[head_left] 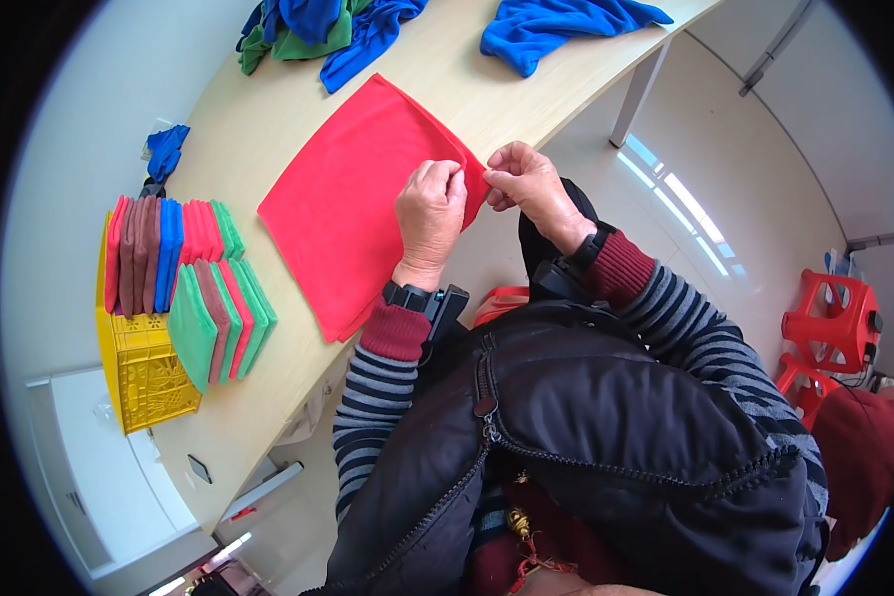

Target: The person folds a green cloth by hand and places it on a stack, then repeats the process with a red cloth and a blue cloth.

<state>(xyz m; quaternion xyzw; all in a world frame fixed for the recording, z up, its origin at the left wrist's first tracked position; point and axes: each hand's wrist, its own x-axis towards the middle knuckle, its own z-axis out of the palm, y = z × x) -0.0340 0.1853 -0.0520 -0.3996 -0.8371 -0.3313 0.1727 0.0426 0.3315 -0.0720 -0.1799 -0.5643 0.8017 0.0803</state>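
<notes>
red cloth [338, 199] on the table [219, 149]
your left hand [432, 214] pinches its edge; just beside it, your right hand [531, 189] pinches the corner.

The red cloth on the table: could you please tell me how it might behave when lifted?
The red cloth would probably flop, as its edge curls softly between the left hand and right hand. It is likely light for its size, given its thin edges.

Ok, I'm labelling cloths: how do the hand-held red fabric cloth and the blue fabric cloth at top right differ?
The red cloth lies mostly flat; the blue cloth is bunched. The left hand and right hand pinch the red cloth; neither touches the blue cloth. Both lie on the pale table.
</notes>
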